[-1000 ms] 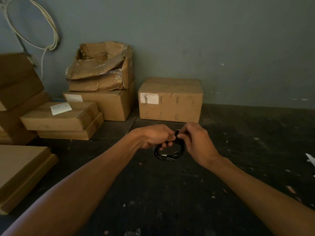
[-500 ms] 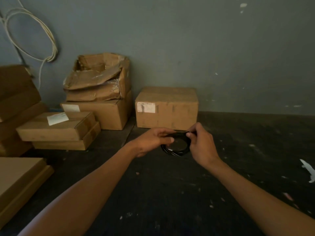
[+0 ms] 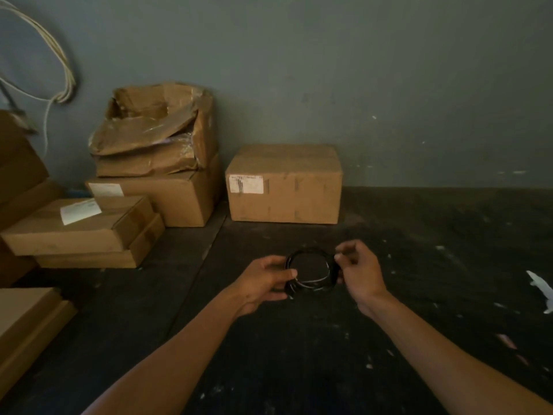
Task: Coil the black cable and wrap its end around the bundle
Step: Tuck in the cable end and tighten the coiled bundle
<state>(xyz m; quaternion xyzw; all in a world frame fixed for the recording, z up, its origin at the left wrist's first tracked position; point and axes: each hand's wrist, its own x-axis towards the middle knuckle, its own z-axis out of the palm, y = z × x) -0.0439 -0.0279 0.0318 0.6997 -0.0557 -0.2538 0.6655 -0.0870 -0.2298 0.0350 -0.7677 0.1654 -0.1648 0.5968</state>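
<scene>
Holding black cable (image 3: 311,272) coil, frame center.
Left hand (image 3: 263,280) gripped 1 side, right hand (image 3: 359,269) pinched other; light, springy.

A dark, scuffed floor (image 3: 419,295) flecked with pale specks carries brown cardboard boxes: one closed labelled box (image 3: 284,187) against the wall; a torn, crumpled box (image 3: 155,133) stacked on another; flat cartons (image 3: 83,232) at left; a white scrap (image 3: 540,287) at right.
</scene>
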